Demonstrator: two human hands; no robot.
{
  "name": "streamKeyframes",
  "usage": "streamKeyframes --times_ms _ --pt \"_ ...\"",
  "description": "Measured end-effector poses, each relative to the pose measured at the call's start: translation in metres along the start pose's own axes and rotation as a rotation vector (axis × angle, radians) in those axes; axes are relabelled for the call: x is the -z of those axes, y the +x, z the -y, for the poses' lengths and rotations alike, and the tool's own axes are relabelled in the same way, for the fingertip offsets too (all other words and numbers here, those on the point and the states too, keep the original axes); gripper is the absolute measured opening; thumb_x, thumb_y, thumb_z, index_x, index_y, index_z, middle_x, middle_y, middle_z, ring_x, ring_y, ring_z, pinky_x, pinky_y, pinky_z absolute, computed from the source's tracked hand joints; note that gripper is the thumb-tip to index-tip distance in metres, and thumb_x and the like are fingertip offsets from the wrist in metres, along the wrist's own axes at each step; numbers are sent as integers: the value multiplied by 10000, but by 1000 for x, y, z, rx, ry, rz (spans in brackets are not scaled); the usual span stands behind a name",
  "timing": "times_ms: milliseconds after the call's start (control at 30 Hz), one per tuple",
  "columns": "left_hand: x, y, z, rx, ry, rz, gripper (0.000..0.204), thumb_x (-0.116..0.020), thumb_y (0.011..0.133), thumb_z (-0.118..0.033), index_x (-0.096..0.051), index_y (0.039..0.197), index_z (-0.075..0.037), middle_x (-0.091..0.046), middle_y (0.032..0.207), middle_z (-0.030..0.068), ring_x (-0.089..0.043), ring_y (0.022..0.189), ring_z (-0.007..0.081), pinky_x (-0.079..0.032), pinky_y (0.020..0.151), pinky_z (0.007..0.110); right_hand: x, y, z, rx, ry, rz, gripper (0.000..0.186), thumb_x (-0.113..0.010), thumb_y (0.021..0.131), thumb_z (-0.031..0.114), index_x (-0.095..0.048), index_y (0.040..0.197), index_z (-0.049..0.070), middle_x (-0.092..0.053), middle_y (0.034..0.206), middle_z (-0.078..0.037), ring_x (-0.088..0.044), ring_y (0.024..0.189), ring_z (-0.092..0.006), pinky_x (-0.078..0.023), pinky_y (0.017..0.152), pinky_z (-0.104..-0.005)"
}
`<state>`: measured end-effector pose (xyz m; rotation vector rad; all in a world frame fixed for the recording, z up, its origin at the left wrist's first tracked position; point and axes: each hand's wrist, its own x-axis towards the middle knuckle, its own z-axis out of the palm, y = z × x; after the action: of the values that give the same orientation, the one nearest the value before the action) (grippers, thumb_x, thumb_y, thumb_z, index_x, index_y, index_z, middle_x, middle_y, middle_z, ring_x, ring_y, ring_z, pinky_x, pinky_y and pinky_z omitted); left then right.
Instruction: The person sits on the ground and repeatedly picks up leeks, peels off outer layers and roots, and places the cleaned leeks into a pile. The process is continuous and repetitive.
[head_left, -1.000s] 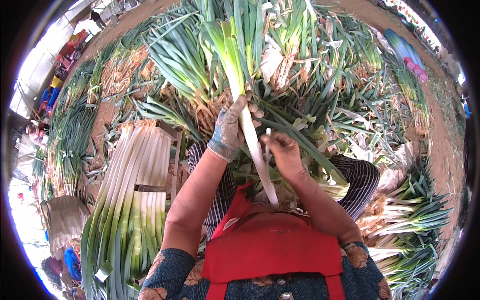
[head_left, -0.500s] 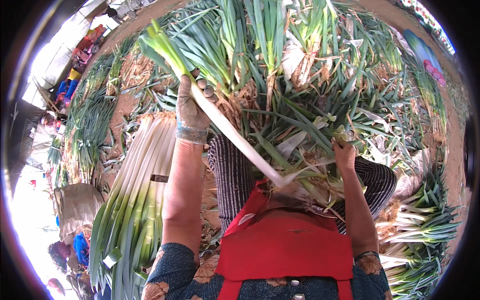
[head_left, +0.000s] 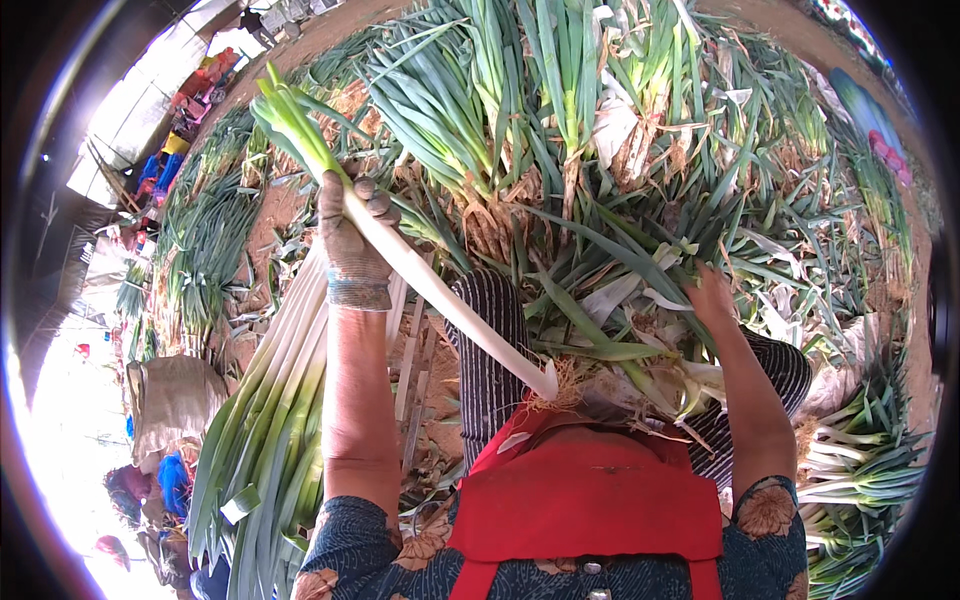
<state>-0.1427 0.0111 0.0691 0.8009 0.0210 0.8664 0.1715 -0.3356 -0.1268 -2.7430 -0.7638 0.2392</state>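
Observation:
In my gloved left hand (head_left: 352, 225) is one long green onion (head_left: 425, 280), gripped around its shaft just below the green leaves. It slants down to the right, its bare white stem ending in a tuft of roots (head_left: 567, 385) above my lap. My bare right hand (head_left: 712, 298) is over the leaf litter beside my right knee, fingers curled and partly hidden; what they hold I cannot make out. Stripped leaves and pale skins (head_left: 690, 385) lie between my right forearm and lap. Cleaned green onions (head_left: 290, 390) are laid side by side beyond my left forearm.
Bundles of unpeeled green onions (head_left: 430, 110) stand ahead of my knees. More onions (head_left: 845, 460) lie in a pile at the right, others (head_left: 205, 270) at the far left. A red apron (head_left: 590, 510) covers my lap. A brown sack (head_left: 175, 400) sits at the left.
The strip of skin stretched from the onion's base to my right hand has come away, showing the roots. My left hand has moved left and nearer with the onion; my right has moved right.

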Motion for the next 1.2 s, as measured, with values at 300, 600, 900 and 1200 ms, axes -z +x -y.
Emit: streamKeyframes --times_ms 300,600,900,1200 --pt "-42 -15 69 68 244 -199 389 -627 876 -352 -512 1060 -29 -538 680 7 -529 560 119 -455 475 227 37 -93 236 670 1238 436 381 -711 808 185 -591 1154 81 -622 1095 -91 -615 942 -171 -503 858 -310" --pt "-23 -10 87 132 240 -232 211 -615 894 -221 -530 1019 -73 -575 715 38 -557 559 134 -489 472 241 31 -107 219 626 1448 411 57 -635 862 60 -609 875 11 -610 846 -22 -547 736 -70 -469 675 -235" --pt "-10 19 52 -62 428 -445 174 -643 875 -192 -547 940 -62 -563 698 20 -530 573 112 -462 474 215 84 -119 89 199 1139 553 97 -603 868 121 -575 900 33 -519 669 5 -458 570 -77 -370 517 -231" --pt "-3 28 32 -232 554 -539 252 -676 820 -85 -494 994 -102 -564 735 27 -546 536 119 -494 461 250 58 -119 93 487 652 44 455 -755 730 178 -575 1137 81 -607 1114 -126 -608 1004 -270 -482 872 -370"
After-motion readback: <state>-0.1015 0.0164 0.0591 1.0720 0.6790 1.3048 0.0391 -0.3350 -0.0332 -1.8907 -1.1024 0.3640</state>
